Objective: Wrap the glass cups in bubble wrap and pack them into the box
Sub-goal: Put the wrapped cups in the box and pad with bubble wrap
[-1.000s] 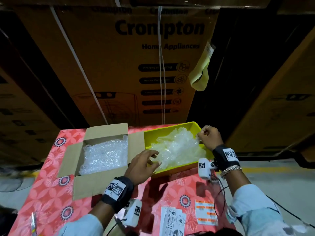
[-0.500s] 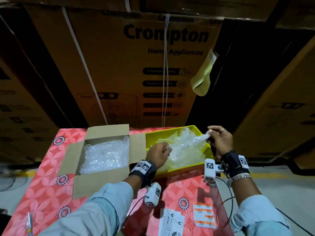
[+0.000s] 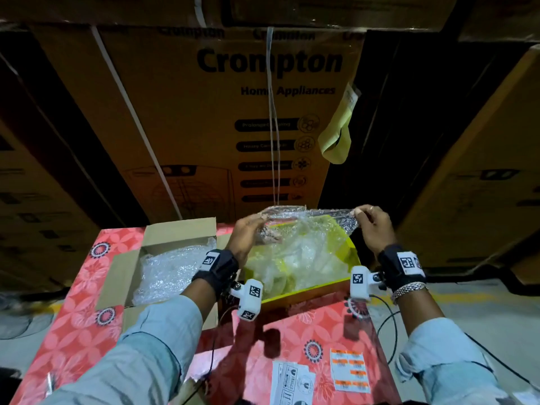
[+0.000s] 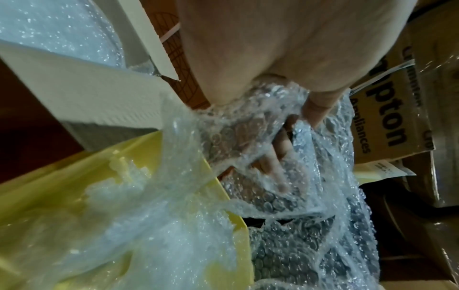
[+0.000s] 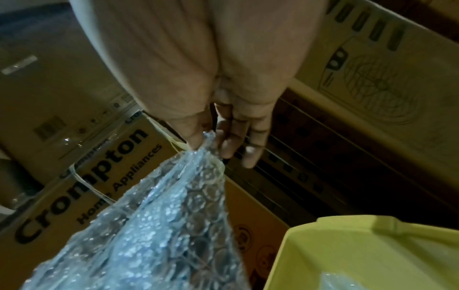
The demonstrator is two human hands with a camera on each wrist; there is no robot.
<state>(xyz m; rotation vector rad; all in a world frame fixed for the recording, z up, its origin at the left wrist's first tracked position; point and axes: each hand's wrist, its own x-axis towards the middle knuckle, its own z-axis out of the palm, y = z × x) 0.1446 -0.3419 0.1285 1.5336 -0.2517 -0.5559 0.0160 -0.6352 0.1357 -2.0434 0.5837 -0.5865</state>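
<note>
A: The left hand [image 3: 248, 235] grips one end of the bubble wrap sheet [image 3: 309, 220], fingers [image 4: 270, 166] curled into its folds?

B: Yes. The right hand [image 3: 372, 226] pinches the other end between thumb and fingers [image 5: 228, 141], so the sheet hangs spread between both hands above the yellow tray [image 3: 349, 249].

A: What lies in the tray?

B: More crumpled bubble wrap [image 3: 295, 267]; no glass can be made out in it.

A: And the box?

B: The cardboard box [image 3: 122, 258] stands open just left of the tray on the red floral cloth [image 3: 73, 331], bubble wrap lining [image 3: 172, 270] inside. Label sheets [image 3: 349, 372] lie near the front edge. Tall Crompton cartons [image 3: 204, 112] stand behind.
</note>
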